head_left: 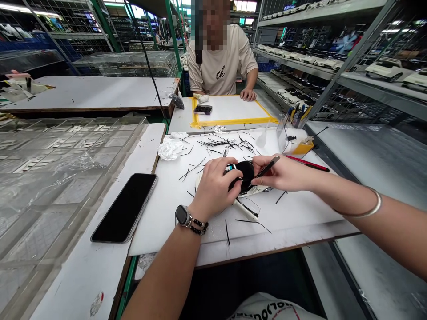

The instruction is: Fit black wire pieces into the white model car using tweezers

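Note:
A small white model car (255,192) with a black top lies on the white foam-covered work surface (207,238). My left hand (213,184) rests over its left end, fingers curled round it and hiding much of it. In my right hand (283,173), dark tweezers (269,166) are pinched, slanting up to the right; their tips are hidden at the car's black part. A white panel with a black edge (247,210) sticks out on the near side of the car, perhaps an open door. Thin black strips (230,143) lie scattered around the car, thickest behind it.
A black phone (125,208) lies on the left ledge beside clear plastic trays (50,222). Crumpled white paper (171,147) and a clear tool holder (295,141) stand behind my hands. A red tool (308,163) lies at right. Across sits a person (220,66); shelves of model cars (385,69) rise right.

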